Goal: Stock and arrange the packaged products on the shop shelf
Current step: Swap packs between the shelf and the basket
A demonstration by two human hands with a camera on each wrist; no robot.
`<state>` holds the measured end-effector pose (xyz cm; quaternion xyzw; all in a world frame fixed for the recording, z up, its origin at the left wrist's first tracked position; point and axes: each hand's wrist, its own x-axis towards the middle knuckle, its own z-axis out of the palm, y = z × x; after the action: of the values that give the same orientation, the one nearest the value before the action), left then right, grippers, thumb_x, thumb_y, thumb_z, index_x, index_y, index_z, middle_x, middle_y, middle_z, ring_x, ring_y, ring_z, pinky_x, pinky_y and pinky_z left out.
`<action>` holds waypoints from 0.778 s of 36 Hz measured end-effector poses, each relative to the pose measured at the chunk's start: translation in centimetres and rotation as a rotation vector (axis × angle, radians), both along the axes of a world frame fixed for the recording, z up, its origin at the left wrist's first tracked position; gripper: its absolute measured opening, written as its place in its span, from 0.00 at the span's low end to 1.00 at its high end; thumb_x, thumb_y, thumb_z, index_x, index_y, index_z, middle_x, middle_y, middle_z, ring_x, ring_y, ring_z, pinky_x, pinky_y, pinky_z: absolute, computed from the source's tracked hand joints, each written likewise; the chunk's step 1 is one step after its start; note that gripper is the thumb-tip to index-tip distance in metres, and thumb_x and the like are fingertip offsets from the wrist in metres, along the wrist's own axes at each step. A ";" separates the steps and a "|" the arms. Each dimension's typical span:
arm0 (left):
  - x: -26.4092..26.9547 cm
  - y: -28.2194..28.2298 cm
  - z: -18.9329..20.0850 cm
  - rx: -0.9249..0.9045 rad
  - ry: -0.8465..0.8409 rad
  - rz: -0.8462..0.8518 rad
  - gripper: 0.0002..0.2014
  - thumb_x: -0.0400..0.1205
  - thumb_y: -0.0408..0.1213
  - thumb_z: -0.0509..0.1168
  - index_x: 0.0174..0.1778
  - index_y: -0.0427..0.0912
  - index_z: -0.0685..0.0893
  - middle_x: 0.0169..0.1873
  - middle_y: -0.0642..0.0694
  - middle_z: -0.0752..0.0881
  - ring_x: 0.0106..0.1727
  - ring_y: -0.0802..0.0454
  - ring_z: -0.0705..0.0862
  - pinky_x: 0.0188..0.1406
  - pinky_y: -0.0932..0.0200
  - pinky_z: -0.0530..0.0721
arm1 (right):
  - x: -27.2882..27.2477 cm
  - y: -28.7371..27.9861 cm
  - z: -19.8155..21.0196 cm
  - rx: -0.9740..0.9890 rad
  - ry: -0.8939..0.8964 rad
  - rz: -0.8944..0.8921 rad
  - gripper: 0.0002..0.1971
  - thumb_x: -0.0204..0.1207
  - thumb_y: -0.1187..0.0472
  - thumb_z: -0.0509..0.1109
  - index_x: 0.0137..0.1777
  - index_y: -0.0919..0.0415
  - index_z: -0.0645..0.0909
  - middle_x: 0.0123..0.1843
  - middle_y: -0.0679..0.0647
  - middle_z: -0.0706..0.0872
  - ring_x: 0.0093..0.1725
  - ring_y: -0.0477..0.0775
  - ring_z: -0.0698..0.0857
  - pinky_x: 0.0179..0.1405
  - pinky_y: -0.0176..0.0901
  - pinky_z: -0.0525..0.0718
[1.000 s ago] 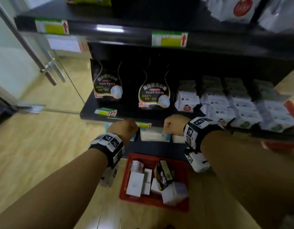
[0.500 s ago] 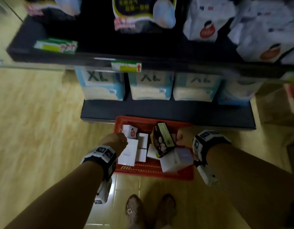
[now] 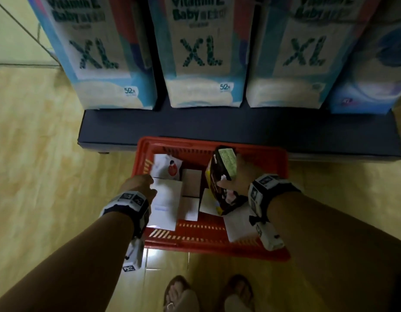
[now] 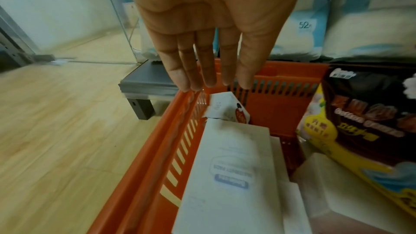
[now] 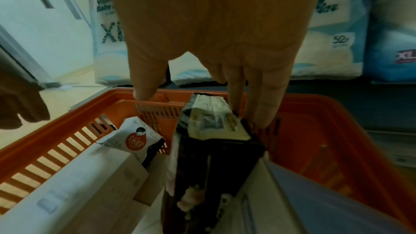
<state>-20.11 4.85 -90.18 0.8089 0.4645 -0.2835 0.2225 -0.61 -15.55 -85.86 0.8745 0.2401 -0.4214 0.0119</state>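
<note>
- Reaching into the red basket (image 3: 213, 246) on the floor: right hand (image 3: 237, 176) is arriving at the dark packet (image 3: 219, 176), fingers extended along its far face, thumb apart; not yet clamping.
- Left hand (image 3: 138, 184) is hovering at the basket's 9 o'clock rim, fingers (image 4: 202, 70) straight and together, holding nothing.
- Risk: packet is standing tilted on loose white boxes (image 3: 165, 201); a one-sided touch is likely tipping it over or disturbing them.
- Packet: glossy black and yellow, pale label on top, lying toward the basket's 1 o'clock corner.
- XL packs (image 3: 206, 52) are filling the bottom shelf at 12 o'clock.

Basket (image 3: 276, 158) of packs (image 3: 165, 199) sits before the shelf (image 3: 195, 129).
</note>
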 end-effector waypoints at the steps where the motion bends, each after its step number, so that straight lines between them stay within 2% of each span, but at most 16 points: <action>1: 0.1 0.3 -0.3 0.018 -0.008 0.007 0.14 0.76 0.42 0.72 0.57 0.49 0.83 0.55 0.45 0.86 0.46 0.45 0.85 0.46 0.58 0.82 | 0.1 0.4 -0.2 -0.023 -0.013 0.011 0.54 0.70 0.36 0.72 0.84 0.61 0.45 0.79 0.64 0.65 0.76 0.67 0.69 0.72 0.60 0.73; 3: 0.5 1.0 -1.3 0.062 -0.045 0.037 0.11 0.76 0.42 0.72 0.53 0.49 0.83 0.51 0.45 0.87 0.39 0.49 0.82 0.41 0.60 0.80 | 0.3 1.2 -1.1 -0.063 -0.047 0.019 0.57 0.70 0.37 0.73 0.84 0.62 0.39 0.80 0.66 0.61 0.78 0.69 0.65 0.75 0.61 0.70; 5: 1.4 1.7 -2.2 0.089 -0.099 0.055 0.13 0.77 0.40 0.70 0.57 0.48 0.82 0.50 0.46 0.86 0.39 0.50 0.83 0.40 0.60 0.81 | 0.5 1.6 -2.0 -0.099 -0.080 0.026 0.58 0.71 0.38 0.73 0.84 0.63 0.35 0.81 0.68 0.58 0.79 0.70 0.63 0.75 0.60 0.69; 6: 2.1 2.1 -2.6 0.104 -0.116 0.030 0.15 0.78 0.40 0.69 0.61 0.47 0.81 0.52 0.46 0.86 0.43 0.49 0.84 0.43 0.58 0.83 | 0.7 1.7 -2.6 -0.112 -0.084 0.028 0.58 0.72 0.38 0.72 0.84 0.63 0.34 0.81 0.68 0.59 0.79 0.70 0.63 0.76 0.60 0.69; 7: 2.9 2.5 -3.0 0.123 -0.116 -0.034 0.18 0.79 0.41 0.68 0.65 0.47 0.79 0.57 0.45 0.85 0.50 0.47 0.85 0.50 0.55 0.84 | 0.8 1.8 -3.0 -0.122 -0.076 0.022 0.58 0.72 0.39 0.72 0.84 0.64 0.34 0.81 0.68 0.59 0.79 0.70 0.64 0.75 0.60 0.69; 9: 4.6 3.1 -3.8 0.174 -0.104 -0.196 0.25 0.78 0.45 0.68 0.71 0.45 0.75 0.67 0.42 0.79 0.64 0.43 0.79 0.66 0.51 0.78 | 1.0 1.6 -4.2 -0.125 -0.053 -0.007 0.58 0.71 0.39 0.73 0.84 0.64 0.35 0.81 0.68 0.60 0.78 0.70 0.65 0.74 0.60 0.71; 11: 6.1 3.5 -4.6 0.193 -0.081 -0.262 0.30 0.78 0.50 0.67 0.75 0.45 0.71 0.70 0.40 0.74 0.69 0.41 0.74 0.71 0.49 0.73 | 1.1 1.4 -5.2 -0.116 -0.027 -0.026 0.58 0.71 0.39 0.73 0.84 0.61 0.34 0.82 0.68 0.59 0.78 0.70 0.65 0.73 0.62 0.72; 14: 7.7 3.8 -5.9 0.161 -0.031 -0.232 0.34 0.78 0.51 0.66 0.77 0.41 0.66 0.73 0.37 0.71 0.72 0.38 0.71 0.72 0.46 0.71 | 1.1 1.3 -6.2 -0.124 -0.008 -0.028 0.60 0.70 0.38 0.73 0.84 0.59 0.31 0.82 0.67 0.58 0.78 0.70 0.66 0.73 0.62 0.73; 18: 8.3 3.4 -6.9 0.121 0.050 -0.177 0.41 0.77 0.57 0.64 0.80 0.39 0.59 0.77 0.34 0.65 0.74 0.33 0.69 0.72 0.40 0.71 | 1.4 1.4 -6.4 -0.142 -0.008 0.002 0.60 0.71 0.37 0.71 0.83 0.61 0.30 0.82 0.67 0.56 0.79 0.70 0.64 0.75 0.62 0.70; 22: 8.1 3.1 -7.2 0.110 0.054 -0.240 0.38 0.77 0.51 0.64 0.81 0.43 0.59 0.79 0.35 0.64 0.77 0.34 0.68 0.72 0.38 0.71 | 1.6 1.5 -6.3 -0.158 0.010 0.024 0.60 0.72 0.37 0.71 0.83 0.61 0.29 0.83 0.67 0.54 0.80 0.69 0.62 0.76 0.62 0.68; 23: 8.1 3.0 -7.4 0.116 0.067 -0.257 0.39 0.77 0.49 0.64 0.82 0.43 0.56 0.80 0.35 0.60 0.79 0.34 0.64 0.74 0.38 0.69 | 1.6 1.5 -6.3 -0.161 0.014 0.026 0.60 0.71 0.37 0.71 0.83 0.61 0.29 0.83 0.67 0.53 0.80 0.70 0.61 0.77 0.62 0.68; 25: 8.2 3.2 -8.2 0.118 0.134 -0.300 0.42 0.80 0.44 0.63 0.84 0.43 0.45 0.83 0.36 0.47 0.83 0.35 0.50 0.78 0.34 0.60 | 1.5 1.5 -6.1 -0.156 0.014 0.021 0.61 0.71 0.37 0.72 0.83 0.61 0.29 0.83 0.67 0.53 0.81 0.69 0.61 0.77 0.61 0.68; 26: 8.3 3.3 -8.6 0.100 0.154 -0.302 0.45 0.78 0.43 0.65 0.83 0.46 0.41 0.83 0.36 0.43 0.83 0.34 0.46 0.78 0.32 0.58 | 1.5 1.6 -6.1 -0.152 0.009 0.018 0.60 0.71 0.37 0.72 0.83 0.61 0.30 0.83 0.67 0.53 0.80 0.70 0.61 0.77 0.61 0.68; 28: 8.3 3.4 -9.1 0.038 0.155 -0.257 0.55 0.69 0.49 0.74 0.82 0.54 0.40 0.83 0.34 0.45 0.82 0.32 0.50 0.75 0.30 0.62 | 1.5 1.6 -6.0 -0.145 0.006 0.015 0.60 0.71 0.37 0.72 0.83 0.61 0.30 0.83 0.67 0.54 0.80 0.70 0.61 0.76 0.61 0.68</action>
<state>-11.83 8.25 -99.24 0.8415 0.3781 -0.3624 0.1326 0.86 -13.99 -91.87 0.8681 0.2155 -0.4403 0.0777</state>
